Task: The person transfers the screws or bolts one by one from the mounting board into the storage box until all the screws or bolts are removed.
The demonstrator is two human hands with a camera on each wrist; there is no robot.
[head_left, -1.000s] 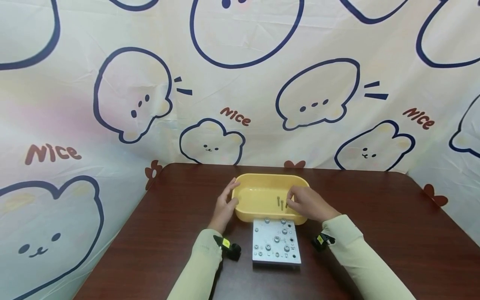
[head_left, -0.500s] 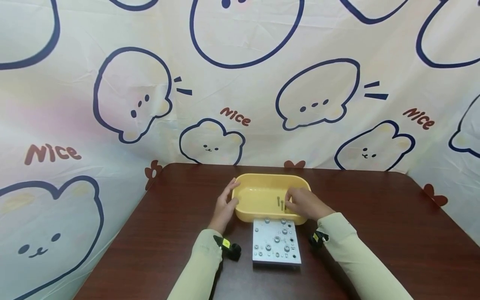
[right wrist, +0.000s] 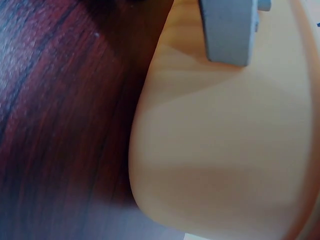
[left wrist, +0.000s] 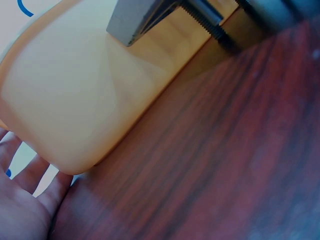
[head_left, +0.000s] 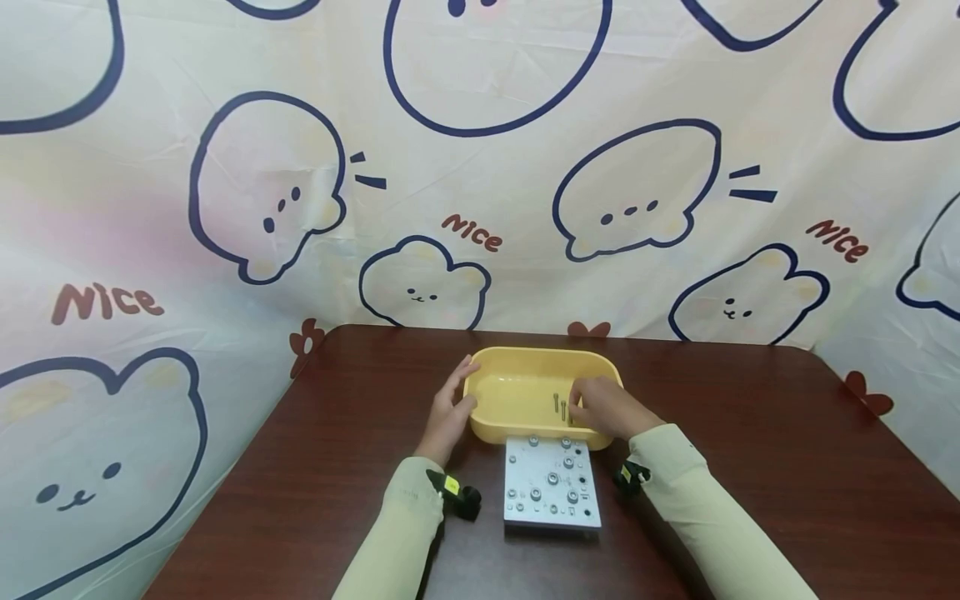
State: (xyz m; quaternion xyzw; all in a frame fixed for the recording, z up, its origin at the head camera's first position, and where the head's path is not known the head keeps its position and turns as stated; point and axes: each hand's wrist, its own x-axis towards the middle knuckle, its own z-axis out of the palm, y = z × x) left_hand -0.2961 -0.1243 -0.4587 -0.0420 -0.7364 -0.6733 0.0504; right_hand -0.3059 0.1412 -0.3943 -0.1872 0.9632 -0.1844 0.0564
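A yellow tray (head_left: 517, 400) stands on the table, and my left hand (head_left: 447, 414) rests against its left end. In the left wrist view, fairly straight fingers (left wrist: 32, 175) touch the tray's outer end wall. My right hand (head_left: 611, 407) reaches over the tray's right side with curled fingers. Its fingertips are at a small screw (head_left: 570, 419) and appear to pinch it; they partly cover it. Two more screws lie just left of it, one (head_left: 556, 403) beside the other (head_left: 563, 410). The right wrist view shows no fingers, only the tray's outer wall (right wrist: 225, 135).
In front of the tray, a silver metal plate (head_left: 536, 467) with several screw heads on top sits raised, its far edge close to the tray's front wall. Threaded screw ends (left wrist: 205, 22) stick out beneath it. A printed cloth (head_left: 525, 183) hangs behind the brown table (head_left: 360, 400).
My right hand has shifted slightly left and toward the other screws inside the tray, and the screw at its fingertips has moved with it. My left hand has stayed at the tray's end.
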